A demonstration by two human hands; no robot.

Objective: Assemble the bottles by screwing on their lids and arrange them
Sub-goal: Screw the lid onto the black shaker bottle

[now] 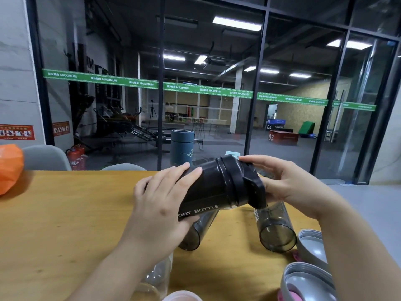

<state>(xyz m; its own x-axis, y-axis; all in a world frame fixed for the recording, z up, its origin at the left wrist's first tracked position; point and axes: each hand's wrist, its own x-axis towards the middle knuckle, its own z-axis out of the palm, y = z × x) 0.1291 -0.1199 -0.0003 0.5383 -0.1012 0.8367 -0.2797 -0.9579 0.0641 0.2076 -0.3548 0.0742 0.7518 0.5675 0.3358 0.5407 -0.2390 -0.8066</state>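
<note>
I hold a dark smoked sport bottle (pixel 208 187) tilted above the wooden table (pixel 65 213), its mouth pointing up and right. My left hand (pixel 160 200) grips the bottle's body. My right hand (pixel 288 187) holds the black lid (pixel 245 181), which sits on the bottle's neck. Two more dark bottles without lids lie on the table below: one (pixel 195 233) under my left hand, another (pixel 275 231) under my right. A clear bottle (pixel 156 276) lies by my left forearm.
Two grey lids (pixel 310 246) (pixel 308 281) sit at the table's right edge, and a pink-and-white one (pixel 182 296) at the bottom. A blue-grey flask (pixel 181 146) stands at the far edge. An orange bag (pixel 9 168) lies far left. Grey chair backs stand behind the table.
</note>
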